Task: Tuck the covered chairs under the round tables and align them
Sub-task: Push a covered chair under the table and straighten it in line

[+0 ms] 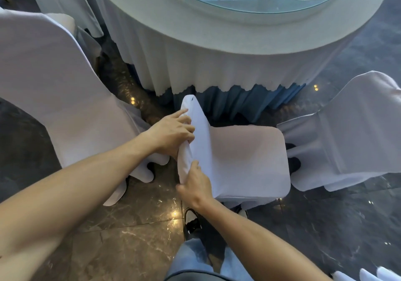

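Observation:
A white-covered chair [245,157] stands just in front of me, turned sideways to the round table [217,42], its seat pointing right. My left hand [173,133] grips the top edge of its backrest from the left. My right hand [195,185] grips the same backrest edge lower down, nearer to me. The table has a white cloth over a blue skirt and a glass top. The chair's seat lies outside the table's skirt.
Another covered chair [60,90] stands close on the left and a third [355,133] close on the right. A further chair [65,1] is at the far left of the table. Dark polished marble floor [130,237] lies around my feet.

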{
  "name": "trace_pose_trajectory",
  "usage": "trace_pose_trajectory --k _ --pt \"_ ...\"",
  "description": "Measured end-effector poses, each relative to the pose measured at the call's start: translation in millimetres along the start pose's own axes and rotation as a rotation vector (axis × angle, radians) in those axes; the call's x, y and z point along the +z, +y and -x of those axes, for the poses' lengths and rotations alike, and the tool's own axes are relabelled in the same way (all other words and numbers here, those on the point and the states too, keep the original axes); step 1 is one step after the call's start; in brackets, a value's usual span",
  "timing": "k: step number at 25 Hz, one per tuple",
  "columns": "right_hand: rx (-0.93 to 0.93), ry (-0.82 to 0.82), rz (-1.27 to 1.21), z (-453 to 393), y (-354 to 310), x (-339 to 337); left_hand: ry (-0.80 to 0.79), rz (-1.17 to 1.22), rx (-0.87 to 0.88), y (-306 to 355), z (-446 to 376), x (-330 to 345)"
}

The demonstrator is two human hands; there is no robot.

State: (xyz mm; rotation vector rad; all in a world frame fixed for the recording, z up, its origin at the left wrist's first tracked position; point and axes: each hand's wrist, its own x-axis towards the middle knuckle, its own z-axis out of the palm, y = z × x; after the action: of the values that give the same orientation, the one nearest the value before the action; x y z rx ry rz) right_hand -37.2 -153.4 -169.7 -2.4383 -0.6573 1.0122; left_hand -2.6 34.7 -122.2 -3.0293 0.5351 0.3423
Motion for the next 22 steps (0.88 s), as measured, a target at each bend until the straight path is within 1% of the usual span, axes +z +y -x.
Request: trace_pose_trajectory --k 4,6,8,10,14,17,20,22 --pt "-0.054 -0.069 0.072 3 33 -38 0.011 0.096 -0.067 17 -15 -9" --pt "-0.091 -0.115 0.16 6 54 -62 0.03 0.137 -0.108 33 -23 -10" --pt "-0.128 -0.123 0.252 7 77 -88 0.062 0.191 -0.152 54 -34 -8" --pt "-0.157 -0.093 0.323 8 99 -114 0.078 0.289 -0.213 74 -50 -6" --pt "-0.212 0.021 0.409 3 136 -159 0.086 0.474 -0.326 102 -83 -4" --pt "-0.204 0.032 0.411 -9 155 -184 0.122 0.569 -0.393 111 -98 -4" --pt "-0.184 0.041 0.387 -24 165 -198 0.107 0.548 -0.468 107 -103 -4" --pt "-0.204 0.059 0.369 -31 170 -198 0.041 0.518 -0.565 105 -104 -2"
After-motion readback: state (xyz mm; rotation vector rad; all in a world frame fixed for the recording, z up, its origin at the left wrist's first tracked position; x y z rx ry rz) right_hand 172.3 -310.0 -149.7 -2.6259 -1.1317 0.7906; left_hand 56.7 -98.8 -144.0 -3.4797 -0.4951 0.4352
